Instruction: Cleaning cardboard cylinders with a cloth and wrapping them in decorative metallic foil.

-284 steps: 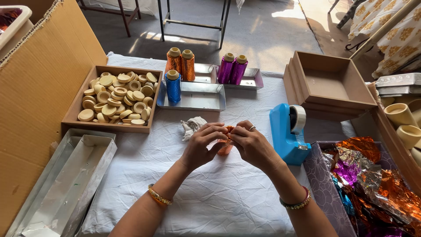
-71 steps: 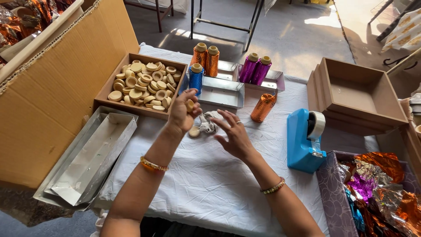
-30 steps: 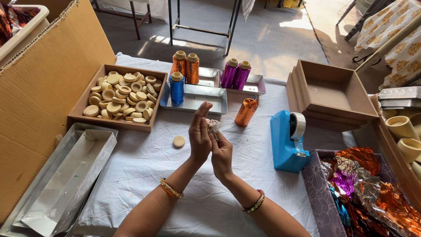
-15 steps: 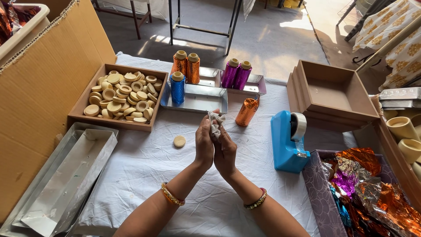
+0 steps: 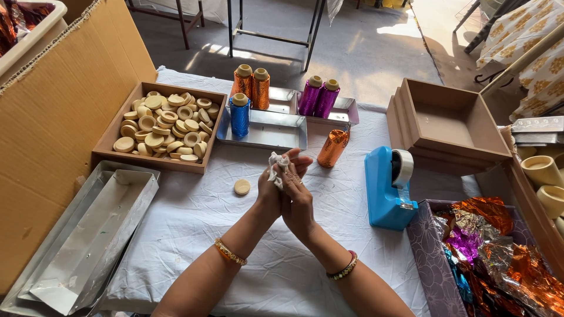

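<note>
- Both hands, left hand (image 5: 270,191) and right hand (image 5: 298,196), pressed together, fingers closed on a crumpled white tissue (image 5: 277,167), just left of the orange spool (image 5: 332,148).
- Loose round disc (image 5: 242,186) further left, open wrinkled cloth tabletop (image 5: 194,229) around it.

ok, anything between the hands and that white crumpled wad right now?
No. The white crumpled wad is already pressed between the left hand and right hand, held up over the white cloth. The loose wooden disc lies apart, to their left.
</note>
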